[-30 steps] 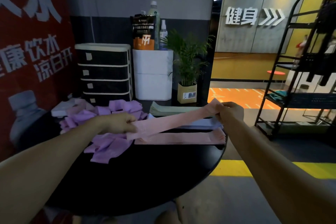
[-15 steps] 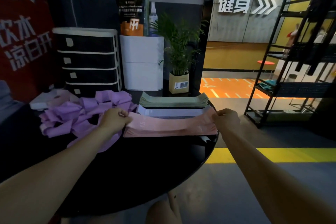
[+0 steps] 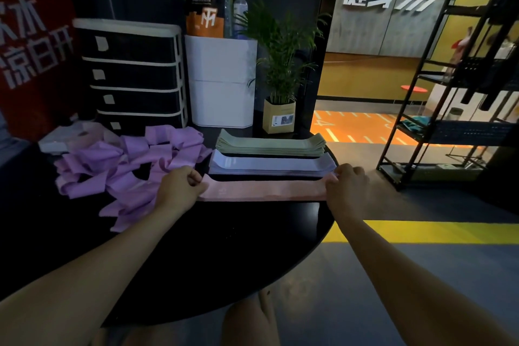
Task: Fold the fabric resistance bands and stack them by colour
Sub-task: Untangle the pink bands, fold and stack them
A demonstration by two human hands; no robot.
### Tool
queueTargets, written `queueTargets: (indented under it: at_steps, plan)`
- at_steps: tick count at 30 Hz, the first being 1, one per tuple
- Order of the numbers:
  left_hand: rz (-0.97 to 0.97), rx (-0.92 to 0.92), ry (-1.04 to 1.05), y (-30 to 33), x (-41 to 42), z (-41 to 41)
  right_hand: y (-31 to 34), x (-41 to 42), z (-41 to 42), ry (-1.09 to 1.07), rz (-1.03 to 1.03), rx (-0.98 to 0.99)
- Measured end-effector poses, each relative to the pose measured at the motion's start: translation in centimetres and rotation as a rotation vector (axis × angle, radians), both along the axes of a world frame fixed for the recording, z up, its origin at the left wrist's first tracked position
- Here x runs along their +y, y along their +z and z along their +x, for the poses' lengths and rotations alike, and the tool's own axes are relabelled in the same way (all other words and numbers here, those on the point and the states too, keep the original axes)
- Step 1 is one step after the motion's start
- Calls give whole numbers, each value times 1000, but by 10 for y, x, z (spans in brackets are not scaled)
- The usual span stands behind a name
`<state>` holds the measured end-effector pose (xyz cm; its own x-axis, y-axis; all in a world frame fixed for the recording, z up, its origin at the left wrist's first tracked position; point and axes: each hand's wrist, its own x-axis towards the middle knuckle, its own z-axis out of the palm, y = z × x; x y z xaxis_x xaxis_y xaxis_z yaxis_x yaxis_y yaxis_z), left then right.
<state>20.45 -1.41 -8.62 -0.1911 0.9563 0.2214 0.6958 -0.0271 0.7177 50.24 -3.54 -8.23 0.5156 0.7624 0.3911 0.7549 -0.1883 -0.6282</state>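
A: Since a second ago the pink band (image 3: 264,190) has come down from the air; it now lies flat along the near side of the stacks on the black tabletop (image 3: 224,247).

B: And the hands?

A: The left hand (image 3: 179,188) has its grip curled on the band's left end, the right hand (image 3: 346,181) pinches the right end at the tabletop's edge. Both grips are narrow and holding pink fabric.

B: Whether there's more pink underneath?

A: A lower pink edge shows under the top layer, but I cannot tell how many layers.

B: What sits around it?

A: Just behind the pink band, touching or nearly so, is a stack of pale lavender-white bands (image 3: 269,166); behind that a stack of green bands (image 3: 269,144). To the left, a loose heap of purple bands (image 3: 123,166) sprawls over the tabletop, and the left hand covers part of its near edge.

B: Further back?

A: A black drawer unit (image 3: 132,73) with white trim, a white bin (image 3: 222,81) carrying an orange-and-black pouch (image 3: 204,3) and a spray bottle (image 3: 241,5), and a potted plant (image 3: 279,115) just beyond the green stack. A white box (image 3: 64,139) lies at the heap's far left. A black metal rack (image 3: 455,93) stands on the floor to the right, well apart from the tabletop.
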Motion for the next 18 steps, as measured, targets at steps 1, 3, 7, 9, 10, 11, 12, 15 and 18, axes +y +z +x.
queueTargets:
  at_steps: [1, 3, 7, 9, 10, 11, 12, 15, 18]
  plan:
    - [1, -2, 2, 0, 0, 0, 2, -2, -7, 35, 28, -39]
    - [6, -7, -1, -1, 0, 0, 5, -4, -27, 178, 68, -83]
    - [21, -20, 13, -5, 0, -1, -6, -7, -74, 543, 27, -151]
    - [40, -22, 20, -7, 0, -2, -15, -9, -86, 610, 7, -155]
    - [49, -22, 25, -8, -1, -1, -18, -9, -88, 629, -3, -158]
    - [57, -26, 32, -9, -2, -1, -21, -10, -88, 642, -13, -164]
    - [65, -36, 40, -10, -3, 0, -22, -10, -87, 650, -20, -176]
    - [118, -96, 43, -16, -7, 1, -24, -9, -87, 645, -37, -212]
    - [169, -153, 31, -20, -9, 2, -25, -9, -89, 632, -39, -221]
